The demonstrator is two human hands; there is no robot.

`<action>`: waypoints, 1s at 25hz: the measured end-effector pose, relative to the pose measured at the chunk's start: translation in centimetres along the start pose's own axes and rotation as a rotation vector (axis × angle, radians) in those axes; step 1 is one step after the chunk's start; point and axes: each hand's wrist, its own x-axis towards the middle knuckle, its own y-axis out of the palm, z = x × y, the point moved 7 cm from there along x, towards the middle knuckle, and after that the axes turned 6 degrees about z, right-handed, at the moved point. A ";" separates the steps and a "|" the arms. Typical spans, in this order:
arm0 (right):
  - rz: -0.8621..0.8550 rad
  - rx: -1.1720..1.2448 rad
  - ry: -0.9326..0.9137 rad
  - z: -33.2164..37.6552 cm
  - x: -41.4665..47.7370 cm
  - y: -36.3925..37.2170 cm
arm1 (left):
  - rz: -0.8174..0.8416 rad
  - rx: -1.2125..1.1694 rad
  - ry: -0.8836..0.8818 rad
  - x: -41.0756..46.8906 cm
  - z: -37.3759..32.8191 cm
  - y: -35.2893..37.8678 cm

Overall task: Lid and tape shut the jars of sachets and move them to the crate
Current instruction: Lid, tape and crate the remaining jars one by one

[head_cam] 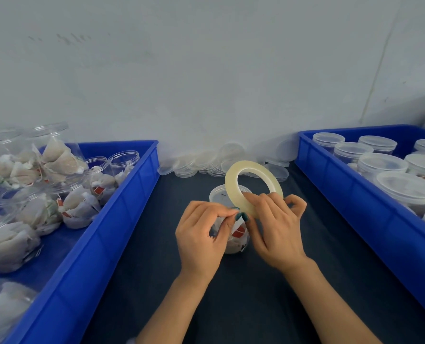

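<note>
Over the lidded jar (219,194), the right hand (278,229) gripped the tape roll (231,180) while the left hand (201,234) pinched its edge, probably freeing the end.

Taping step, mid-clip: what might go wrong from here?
The left hand pinches at the edge of the tape roll held by the right hand; the thin end may slip or stick to fingers. Neither hand seems to steady the jar below, so pulling tape onto it might tip it.
</note>
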 end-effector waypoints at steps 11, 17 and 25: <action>-0.152 -0.284 0.121 -6.2 -1.2 -2.1 | -0.051 0.037 0.076 1.1 0.1 -2.3; -0.182 -0.176 0.219 -7.2 -1.4 -1.9 | 0.164 -0.020 0.098 1.3 1.1 -2.5; -0.132 -0.154 0.204 -6.8 -1.4 -0.8 | 0.261 0.052 0.069 0.8 2.2 -2.4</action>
